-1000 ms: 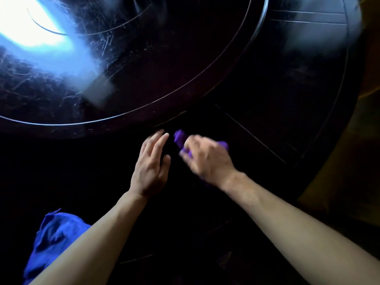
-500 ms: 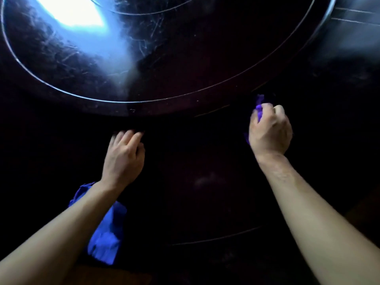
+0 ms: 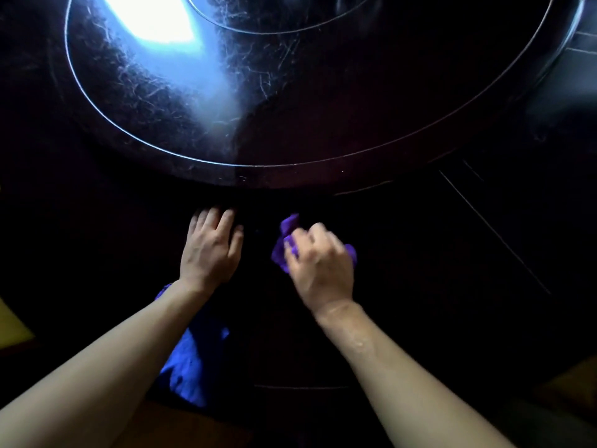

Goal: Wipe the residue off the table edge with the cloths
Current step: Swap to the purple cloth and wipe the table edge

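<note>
Right hand (image 3: 319,270): fingers clamped on crumpled purple cloth (image 3: 286,244).
Left hand (image 3: 210,250): fingers flat, together, empty.
Handling: cloth judged soft, light; bunched middle recommended.

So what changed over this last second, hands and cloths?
The right hand, gripping the purple cloth, swept out to the right and has come back beside the left hand. The left hand stayed flat on the table; the blue cloth stayed under that forearm.

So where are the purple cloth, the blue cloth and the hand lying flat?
purple cloth (image 3: 283,250), head view, bunched part left of the knuckles.
blue cloth (image 3: 190,360), head view, its middle folds.
left hand (image 3: 210,253), head view, back of the hand.
</note>
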The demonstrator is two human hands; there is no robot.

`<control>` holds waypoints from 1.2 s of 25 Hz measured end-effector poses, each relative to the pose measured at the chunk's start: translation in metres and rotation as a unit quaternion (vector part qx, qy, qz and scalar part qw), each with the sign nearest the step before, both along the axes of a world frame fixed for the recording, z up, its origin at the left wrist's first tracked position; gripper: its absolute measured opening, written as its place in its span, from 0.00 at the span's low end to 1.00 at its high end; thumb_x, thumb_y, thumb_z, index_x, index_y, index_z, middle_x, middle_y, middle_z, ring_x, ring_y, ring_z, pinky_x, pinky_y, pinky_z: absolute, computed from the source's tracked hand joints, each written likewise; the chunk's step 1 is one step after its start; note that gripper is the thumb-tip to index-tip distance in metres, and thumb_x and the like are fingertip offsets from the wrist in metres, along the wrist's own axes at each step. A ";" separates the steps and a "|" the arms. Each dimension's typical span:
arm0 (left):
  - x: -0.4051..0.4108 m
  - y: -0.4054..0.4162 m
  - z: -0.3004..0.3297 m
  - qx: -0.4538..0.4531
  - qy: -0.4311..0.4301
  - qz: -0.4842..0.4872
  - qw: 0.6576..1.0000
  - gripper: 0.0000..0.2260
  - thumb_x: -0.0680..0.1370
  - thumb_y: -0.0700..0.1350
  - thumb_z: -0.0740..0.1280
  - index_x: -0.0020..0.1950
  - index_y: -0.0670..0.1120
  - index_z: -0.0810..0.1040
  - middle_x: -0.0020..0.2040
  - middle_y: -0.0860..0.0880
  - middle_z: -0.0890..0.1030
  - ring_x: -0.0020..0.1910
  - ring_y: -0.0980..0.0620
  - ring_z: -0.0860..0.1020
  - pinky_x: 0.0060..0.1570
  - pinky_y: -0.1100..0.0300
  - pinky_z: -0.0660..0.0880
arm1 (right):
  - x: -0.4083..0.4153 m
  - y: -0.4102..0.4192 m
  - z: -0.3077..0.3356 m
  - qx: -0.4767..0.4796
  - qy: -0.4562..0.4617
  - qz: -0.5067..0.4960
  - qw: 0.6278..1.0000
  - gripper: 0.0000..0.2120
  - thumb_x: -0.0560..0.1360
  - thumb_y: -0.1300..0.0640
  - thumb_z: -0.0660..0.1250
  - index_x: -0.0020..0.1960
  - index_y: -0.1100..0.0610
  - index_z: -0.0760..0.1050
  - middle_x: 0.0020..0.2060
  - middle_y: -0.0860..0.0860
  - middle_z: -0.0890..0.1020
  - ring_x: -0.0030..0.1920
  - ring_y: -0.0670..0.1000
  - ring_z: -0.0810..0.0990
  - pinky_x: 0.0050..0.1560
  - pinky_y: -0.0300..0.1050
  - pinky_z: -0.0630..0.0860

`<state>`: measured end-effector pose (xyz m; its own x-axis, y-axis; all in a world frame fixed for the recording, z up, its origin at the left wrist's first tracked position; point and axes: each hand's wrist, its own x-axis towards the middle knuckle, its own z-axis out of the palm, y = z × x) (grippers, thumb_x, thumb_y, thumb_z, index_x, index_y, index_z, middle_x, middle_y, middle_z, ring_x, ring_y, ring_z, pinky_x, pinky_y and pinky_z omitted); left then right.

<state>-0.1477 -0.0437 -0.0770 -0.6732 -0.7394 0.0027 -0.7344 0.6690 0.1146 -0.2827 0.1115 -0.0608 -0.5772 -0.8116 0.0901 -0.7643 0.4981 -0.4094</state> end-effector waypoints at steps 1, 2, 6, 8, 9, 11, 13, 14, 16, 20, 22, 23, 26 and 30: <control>0.000 0.000 0.001 0.013 0.011 -0.008 1.000 0.21 0.79 0.51 0.54 0.63 0.39 0.75 0.57 0.35 0.77 0.58 0.33 0.75 0.67 0.40 0.67 | 0.013 -0.001 0.001 0.006 -0.014 0.057 0.998 0.10 0.77 0.48 0.63 0.47 0.53 0.78 0.42 0.54 0.78 0.42 0.57 0.78 0.43 0.53 0.76; 0.000 -0.001 0.002 0.027 0.033 -0.013 0.999 0.21 0.79 0.49 0.54 0.63 0.37 0.76 0.57 0.35 0.78 0.57 0.33 0.75 0.68 0.40 0.67 | 0.014 -0.002 0.003 0.009 -0.044 0.099 0.994 0.11 0.78 0.47 0.62 0.50 0.52 0.78 0.44 0.53 0.77 0.43 0.57 0.79 0.44 0.53 0.77; 0.007 -0.001 0.012 0.042 0.131 0.024 0.990 0.14 0.77 0.43 0.60 0.54 0.37 0.81 0.53 0.38 0.82 0.54 0.37 0.81 0.54 0.46 0.78 | -0.046 -0.001 0.025 -0.106 -0.148 0.119 0.976 0.12 0.78 0.50 0.66 0.59 0.53 0.80 0.44 0.54 0.77 0.42 0.55 0.80 0.46 0.50 0.78; 0.009 -0.002 0.022 -0.033 0.151 -0.001 0.988 0.10 0.77 0.45 0.61 0.42 0.43 0.79 0.40 0.44 0.83 0.39 0.41 0.82 0.38 0.50 0.77 | -0.085 -0.007 0.042 -0.197 -0.086 0.093 0.972 0.13 0.78 0.53 0.67 0.60 0.55 0.80 0.43 0.53 0.76 0.41 0.52 0.78 0.45 0.45 0.77; 0.005 -0.009 0.029 -0.072 0.169 -0.026 0.983 0.09 0.77 0.46 0.61 0.38 0.45 0.76 0.36 0.45 0.80 0.35 0.41 0.79 0.35 0.50 0.74 | -0.104 -0.015 0.050 -0.226 -0.054 0.072 0.970 0.14 0.78 0.53 0.66 0.61 0.55 0.80 0.43 0.53 0.76 0.41 0.51 0.77 0.44 0.44 0.74; -0.013 -0.038 0.041 -0.133 0.206 -0.061 0.968 0.06 0.77 0.46 0.62 0.42 0.46 0.75 0.39 0.45 0.79 0.40 0.40 0.77 0.43 0.48 0.72 | -0.140 -0.036 0.062 -0.242 0.003 0.001 0.970 0.14 0.78 0.52 0.65 0.61 0.55 0.79 0.44 0.55 0.76 0.41 0.52 0.76 0.44 0.45 0.72; -0.040 -0.077 0.048 -0.140 0.185 -0.007 0.973 0.11 0.78 0.47 0.62 0.58 0.45 0.76 0.57 0.42 0.78 0.60 0.39 0.74 0.61 0.46 0.69 | -0.180 -0.057 0.065 -0.215 0.028 -0.090 0.972 0.15 0.79 0.50 0.63 0.60 0.55 0.79 0.48 0.58 0.78 0.45 0.57 0.78 0.46 0.48 0.73; -0.052 -0.096 0.049 -0.112 0.146 0.034 0.982 0.18 0.80 0.49 0.61 0.67 0.44 0.72 0.68 0.40 0.73 0.70 0.40 0.68 0.71 0.45 0.62 | -0.200 -0.063 0.064 -0.182 0.039 -0.136 0.973 0.16 0.79 0.48 0.61 0.60 0.55 0.78 0.51 0.60 0.78 0.48 0.60 0.79 0.49 0.50 0.73; -0.068 -0.121 0.044 -0.034 0.070 0.093 0.993 0.26 0.82 0.54 0.55 0.78 0.44 0.61 0.80 0.41 0.59 0.80 0.42 0.53 0.79 0.45 0.47 | -0.235 -0.066 0.055 -0.097 0.046 -0.223 0.969 0.17 0.80 0.47 0.58 0.61 0.55 0.77 0.55 0.61 0.78 0.53 0.64 0.78 0.53 0.53 0.74; -0.071 -0.139 0.022 0.016 0.027 0.113 0.993 0.30 0.82 0.61 0.47 0.81 0.49 0.55 0.82 0.45 0.51 0.81 0.47 0.46 0.79 0.45 0.42 | -0.237 -0.069 0.035 -0.026 0.037 -0.279 0.959 0.17 0.80 0.46 0.56 0.57 0.55 0.77 0.54 0.61 0.79 0.53 0.65 0.79 0.51 0.55 0.75; -0.071 -0.140 0.019 0.003 0.028 0.115 0.993 0.30 0.81 0.61 0.46 0.81 0.50 0.55 0.82 0.46 0.51 0.81 0.47 0.47 0.79 0.45 0.43 | -0.205 -0.078 0.030 -0.043 0.052 -0.218 0.974 0.16 0.80 0.45 0.58 0.54 0.55 0.77 0.50 0.60 0.79 0.48 0.65 0.80 0.45 0.54 0.75; -0.070 -0.141 0.020 -0.003 0.026 0.115 0.993 0.29 0.81 0.60 0.46 0.81 0.50 0.55 0.82 0.46 0.52 0.81 0.47 0.47 0.79 0.44 0.43 | -0.184 -0.083 0.030 -0.054 0.053 -0.183 0.980 0.15 0.80 0.45 0.59 0.54 0.54 0.78 0.48 0.59 0.79 0.47 0.64 0.80 0.43 0.54 0.75; -0.067 -0.144 0.021 -0.005 0.027 0.111 0.993 0.28 0.82 0.58 0.48 0.81 0.50 0.55 0.82 0.46 0.52 0.81 0.47 0.47 0.79 0.44 0.43 | -0.127 -0.103 0.034 -0.066 0.033 -0.096 0.993 0.13 0.79 0.45 0.61 0.53 0.52 0.79 0.46 0.56 0.79 0.44 0.62 0.80 0.41 0.54 0.76; -0.056 -0.159 0.024 -0.005 0.032 0.104 0.994 0.26 0.83 0.54 0.52 0.80 0.50 0.57 0.82 0.46 0.54 0.81 0.47 0.49 0.79 0.44 0.45 | -0.058 -0.130 0.037 -0.074 0.005 0.036 0.997 0.13 0.78 0.45 0.62 0.54 0.51 0.80 0.44 0.54 0.78 0.42 0.58 0.79 0.40 0.53 0.77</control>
